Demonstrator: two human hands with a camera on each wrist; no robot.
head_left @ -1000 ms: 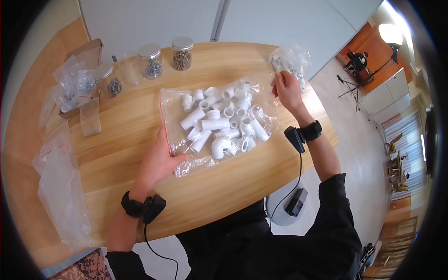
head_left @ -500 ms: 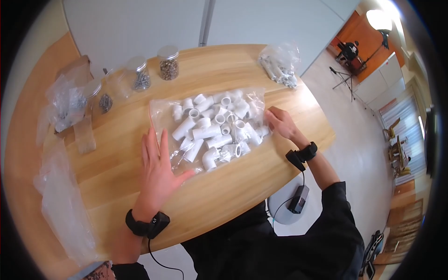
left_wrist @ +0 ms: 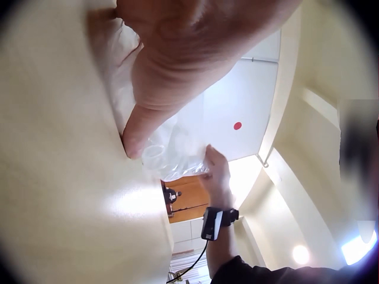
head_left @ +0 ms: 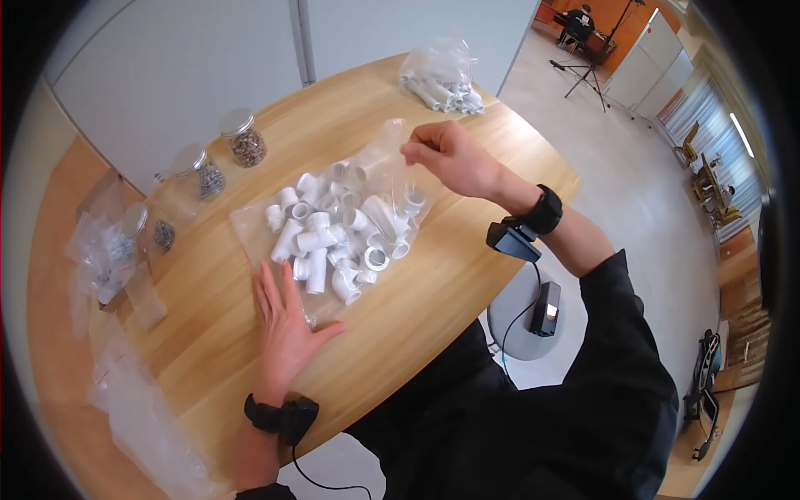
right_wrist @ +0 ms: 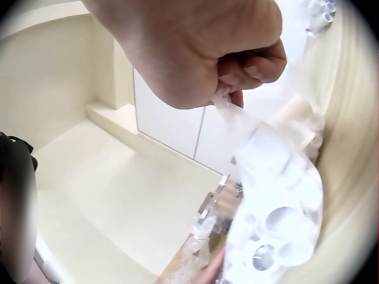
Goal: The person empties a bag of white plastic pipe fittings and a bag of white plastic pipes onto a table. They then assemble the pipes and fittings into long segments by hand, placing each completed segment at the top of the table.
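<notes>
A clear plastic zip bag (head_left: pixel 250 223) full of white PVC pipe fittings (head_left: pixel 315 242), elbows and tees among them, lies on the wooden table. At its near left edge rests my left hand (head_left: pixel 286 342), fingers straight and thumb spread toward the bag's near corner. My right hand (head_left: pixel 458 162) pinches the bag's far right end and holds that plastic up off the table. In the right wrist view, curled fingers of the right hand (right_wrist: pixel 201 53) grip the gathered film, and fittings show through the bag (right_wrist: pixel 275 195) below.
Another bag of white pipes (head_left: pixel 442 87) stands at the table's far right. Screw-filled jars with metal lids (head_left: pixel 243 142) line the back left. Beside them sits a box with small plastic bags (head_left: pixel 104 250); flat bags (head_left: pixel 150 417) lie at the left edge.
My right hand dips to the bag's right side, then rises with its far right end pinched. My left hand flattens with fingers spread by the left edge. The head view turns right.
</notes>
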